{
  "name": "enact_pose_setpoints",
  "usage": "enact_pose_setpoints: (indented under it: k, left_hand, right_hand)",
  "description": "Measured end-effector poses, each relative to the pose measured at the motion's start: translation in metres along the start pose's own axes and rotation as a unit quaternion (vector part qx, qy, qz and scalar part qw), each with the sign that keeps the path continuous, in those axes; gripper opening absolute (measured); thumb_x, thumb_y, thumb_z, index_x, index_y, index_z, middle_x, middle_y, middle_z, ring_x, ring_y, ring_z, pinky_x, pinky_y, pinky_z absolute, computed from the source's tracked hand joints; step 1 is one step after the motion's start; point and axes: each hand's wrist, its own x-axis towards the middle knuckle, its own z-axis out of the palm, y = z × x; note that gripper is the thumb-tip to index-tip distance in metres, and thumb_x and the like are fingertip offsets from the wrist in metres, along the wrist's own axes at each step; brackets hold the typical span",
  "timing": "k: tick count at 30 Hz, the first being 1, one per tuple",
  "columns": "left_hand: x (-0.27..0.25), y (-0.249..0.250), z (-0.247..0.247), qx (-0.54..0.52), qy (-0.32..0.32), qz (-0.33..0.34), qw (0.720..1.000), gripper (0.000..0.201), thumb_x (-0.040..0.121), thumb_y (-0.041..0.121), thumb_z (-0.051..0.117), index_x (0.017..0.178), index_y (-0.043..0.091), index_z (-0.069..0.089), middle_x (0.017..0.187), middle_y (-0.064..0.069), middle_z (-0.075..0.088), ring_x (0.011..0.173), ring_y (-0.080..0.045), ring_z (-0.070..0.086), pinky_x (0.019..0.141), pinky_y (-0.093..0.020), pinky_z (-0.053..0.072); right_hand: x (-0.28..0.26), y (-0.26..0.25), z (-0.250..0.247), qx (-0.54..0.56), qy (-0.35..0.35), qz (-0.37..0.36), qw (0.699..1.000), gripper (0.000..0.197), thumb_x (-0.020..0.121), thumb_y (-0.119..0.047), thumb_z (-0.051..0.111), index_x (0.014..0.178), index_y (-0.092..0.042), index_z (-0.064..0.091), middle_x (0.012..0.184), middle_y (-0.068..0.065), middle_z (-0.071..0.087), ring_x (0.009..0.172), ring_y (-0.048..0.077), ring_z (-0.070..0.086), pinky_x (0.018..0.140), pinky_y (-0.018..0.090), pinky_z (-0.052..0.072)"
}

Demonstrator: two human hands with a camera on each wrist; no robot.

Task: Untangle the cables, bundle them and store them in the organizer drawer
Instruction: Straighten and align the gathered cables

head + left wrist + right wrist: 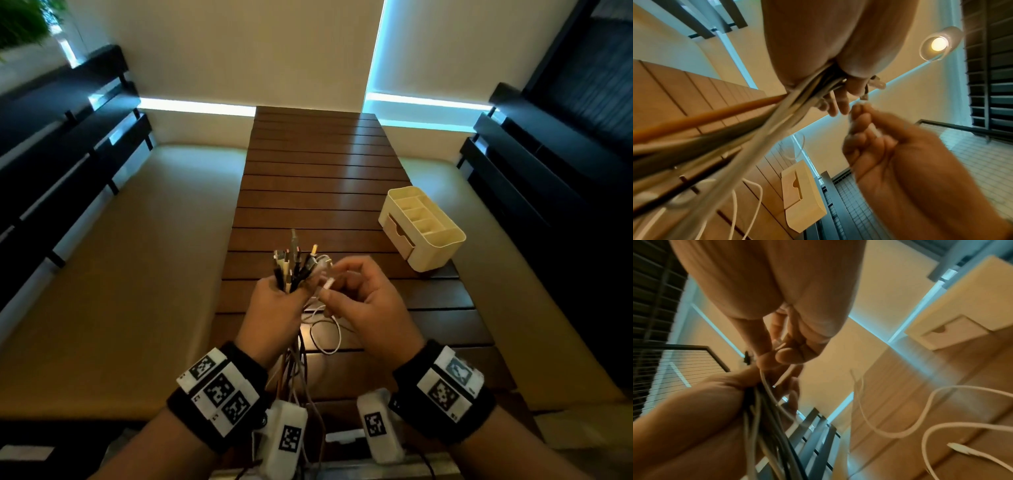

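- Head view: the left hand (274, 308) grips a bundle of cables (293, 267) in a fist, plug ends fanning upward above the fingers, the cords trailing down past the wrist toward the near edge of the slatted wooden surface (318, 164).
- Just to its right, the right hand (363, 301) pinches a white connector (328, 284) between thumb and curled fingers, close beside the bundle's plugs.
- A white cable (329, 339) loops on the surface beneath and between the two hands.
- The cream organizer (423, 228) stands near the right edge of the surface, well apart from both hands, its small drawer (399, 236) facing the middle of the surface and shut.
- Left wrist view: the cords (731, 129) run out of the closed left fist toward the camera; the right hand (900, 159) sits beside them with a white plug tucked between its curled fingers.
- Right wrist view: the right thumb and fingers (791, 352) pinch the white connector's cord, just above the left hand (705, 402) and its bundle; a loose white cable (931, 423) lies on the surface to the right.
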Motion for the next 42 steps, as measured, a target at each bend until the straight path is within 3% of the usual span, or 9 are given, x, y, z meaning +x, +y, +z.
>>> enact_pose_setpoints:
  k: [6,10,14,18,22,27,33,39,42]
  left_hand:
    - [-0.012,0.007,0.005,-0.096,-0.052,-0.047,0.993,0.039,0.091,0.038,0.056,0.107,0.005,0.068,0.098,-0.018,0.072,0.079,-0.032,0.069,0.075,-0.039,0.061]
    - [-0.018,0.017,-0.003,-0.048,-0.082,-0.061,0.994,0.031,0.097,0.031,0.050,0.101,0.003,0.063,0.072,-0.006,0.070,0.052,-0.015,0.061,0.055,-0.026,0.056]
    - [-0.017,0.020,-0.008,-0.075,-0.087,-0.072,0.991,0.025,0.097,0.033,0.054,0.079,0.017,0.061,0.059,0.005,0.042,0.051,-0.010,0.036,0.051,-0.027,0.038]
    - [-0.010,0.029,-0.010,-0.167,-0.054,-0.058,0.983,0.029,0.094,0.037,0.055,0.073,0.017,0.053,0.057,0.005,0.035,0.048,-0.007,0.030,0.044,-0.020,0.034]
    - [-0.001,0.043,-0.015,-0.171,-0.017,-0.048,0.984,0.026,0.097,0.041,0.054,0.080,0.021,0.052,0.058,0.008,0.037,0.048,-0.005,0.030,0.046,-0.019,0.033]
    - [0.002,0.045,-0.019,-0.140,-0.013,-0.046,0.989,0.028,0.099,0.040,0.052,0.078,0.023,0.052,0.061,0.006,0.032,0.050,-0.006,0.027,0.045,-0.019,0.030]
    - [0.000,0.040,-0.011,-0.130,-0.019,-0.044,0.990,0.030,0.100,0.040,0.052,0.073,0.025,0.052,0.062,0.006,0.030,0.050,-0.006,0.024,0.044,-0.020,0.028]
    - [0.009,0.035,-0.018,-0.153,0.010,-0.048,0.987,0.034,0.098,0.044,0.053,0.075,0.021,0.047,0.058,0.007,0.032,0.047,-0.005,0.026,0.043,-0.019,0.029]
    - [0.013,0.032,-0.021,-0.175,0.025,-0.057,0.983,0.035,0.098,0.045,0.054,0.074,0.020,0.045,0.056,0.008,0.032,0.044,-0.004,0.025,0.041,-0.019,0.028]
  right_hand:
    - [-0.003,-0.019,-0.001,0.005,0.006,-0.014,1.000,0.034,0.088,0.002,0.067,0.105,-0.023,0.050,0.079,0.002,0.069,0.072,0.019,0.068,0.068,0.033,0.057]
    - [-0.005,-0.022,0.001,-0.004,0.027,-0.035,0.999,0.032,0.088,-0.001,0.070,0.103,-0.022,0.052,0.078,0.002,0.067,0.068,0.018,0.066,0.063,0.030,0.055]
    - [-0.006,-0.016,0.003,-0.035,0.039,-0.041,0.998,0.036,0.083,-0.018,0.073,0.111,-0.029,0.054,0.102,0.003,0.067,0.094,0.020,0.068,0.083,0.037,0.058]
    - [-0.014,-0.001,0.003,-0.077,-0.130,0.091,0.984,0.035,0.088,-0.037,0.067,0.122,-0.035,0.059,0.118,-0.009,0.066,0.111,0.005,0.063,0.094,0.031,0.053]
    - [-0.024,-0.002,0.004,-0.236,-0.203,0.105,0.945,0.020,0.097,-0.039,0.059,0.098,-0.024,0.072,0.088,-0.007,0.072,0.083,0.003,0.067,0.081,0.028,0.054]
    - [-0.025,-0.028,-0.012,-0.159,-0.220,0.219,0.937,0.023,0.099,-0.034,0.056,0.094,-0.013,0.065,0.079,0.007,0.074,0.069,0.022,0.072,0.064,0.033,0.058]
    - [-0.029,-0.035,-0.014,-0.146,-0.238,0.253,0.926,0.021,0.101,-0.033,0.053,0.093,-0.015,0.061,0.072,0.008,0.071,0.055,0.020,0.066,0.047,0.028,0.053]
    - [-0.024,-0.001,-0.008,-0.289,-0.214,0.155,0.920,0.030,0.099,-0.045,0.052,0.097,-0.020,0.068,0.095,-0.003,0.072,0.089,0.011,0.069,0.085,0.035,0.057]
    - [-0.025,0.019,-0.002,-0.307,-0.203,0.141,0.919,0.030,0.100,-0.047,0.048,0.102,-0.025,0.067,0.100,-0.012,0.062,0.094,0.002,0.060,0.087,0.026,0.050]
